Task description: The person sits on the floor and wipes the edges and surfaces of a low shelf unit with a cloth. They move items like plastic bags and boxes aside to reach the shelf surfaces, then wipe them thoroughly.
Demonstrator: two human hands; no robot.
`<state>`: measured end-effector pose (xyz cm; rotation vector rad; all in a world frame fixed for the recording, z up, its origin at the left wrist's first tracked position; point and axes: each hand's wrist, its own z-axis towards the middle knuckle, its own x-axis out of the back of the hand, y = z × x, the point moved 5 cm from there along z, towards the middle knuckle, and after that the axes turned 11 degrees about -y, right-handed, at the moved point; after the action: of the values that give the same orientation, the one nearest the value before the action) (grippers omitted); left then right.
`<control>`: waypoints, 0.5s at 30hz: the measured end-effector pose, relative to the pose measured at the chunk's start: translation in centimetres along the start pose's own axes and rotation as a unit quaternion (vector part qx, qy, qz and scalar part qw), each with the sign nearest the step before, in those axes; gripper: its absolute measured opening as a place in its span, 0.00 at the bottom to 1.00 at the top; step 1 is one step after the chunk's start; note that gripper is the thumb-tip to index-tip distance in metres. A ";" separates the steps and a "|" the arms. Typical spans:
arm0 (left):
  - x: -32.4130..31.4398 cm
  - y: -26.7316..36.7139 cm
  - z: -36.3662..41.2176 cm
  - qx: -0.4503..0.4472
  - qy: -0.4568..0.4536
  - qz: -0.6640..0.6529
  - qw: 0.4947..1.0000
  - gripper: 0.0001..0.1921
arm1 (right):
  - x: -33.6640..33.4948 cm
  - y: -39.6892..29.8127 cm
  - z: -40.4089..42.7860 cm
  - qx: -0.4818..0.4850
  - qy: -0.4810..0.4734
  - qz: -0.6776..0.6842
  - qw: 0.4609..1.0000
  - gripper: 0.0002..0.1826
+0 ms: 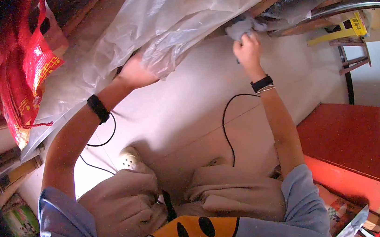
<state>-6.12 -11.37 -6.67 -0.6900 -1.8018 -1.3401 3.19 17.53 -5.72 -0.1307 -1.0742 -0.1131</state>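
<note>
A large translucent plastic sheet [177, 11] hangs in folds across the top of the view. My left hand [139, 71] is at its lower edge, with the fingers hidden behind the plastic, so its grip cannot be told. My right hand [248, 47] is closed on a crumpled piece of translucent plastic [240, 28], to the right of the sheet's lower edge. Both wrists wear black bands.
Red bags [41, 65] hang at the upper left. A red-topped box or table [357, 138] stands at the right, below a small wooden stool [355, 61] and a metal tube [346, 6]. Black cable [224, 121] crosses the pale floor near my shoes [129, 158].
</note>
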 end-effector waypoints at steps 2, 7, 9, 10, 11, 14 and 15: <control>-0.4 -0.6 0.0 -0.001 -0.021 -0.107 0.994 0.27 | -0.1 2.2 0.3 -0.060 -0.012 -0.007 0.998 0.08; -0.5 -0.3 0.4 0.024 -0.036 0.053 0.998 0.25 | 1.0 2.2 1.0 -0.154 -0.040 -0.063 0.985 0.09; -1.0 -0.8 0.4 0.036 -0.064 0.020 0.997 0.24 | 0.6 1.0 0.2 -0.127 -0.022 -0.058 0.990 0.10; -1.8 -2.1 0.2 0.032 -0.064 -0.040 0.997 0.24 | 0.4 0.0 0.1 -0.109 -0.014 -0.051 0.993 0.11; -2.8 -3.3 0.2 0.027 -0.064 -0.101 0.993 0.24 | 0.1 -0.9 -0.1 -0.099 -0.030 -0.020 0.994 0.11; -2.9 -3.7 0.5 -0.009 0.036 -0.373 0.927 0.24 | -0.5 -3.5 -2.0 -0.060 -0.068 0.061 0.994 0.14; -2.5 -3.2 0.6 -0.007 0.053 -0.363 0.930 0.24 | -0.6 -4.6 -2.5 -0.040 -0.092 0.096 0.990 0.15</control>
<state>-7.38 -11.73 -10.52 0.0847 -2.0433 -1.8104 4.36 12.57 -7.21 -0.3209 -1.2359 0.0298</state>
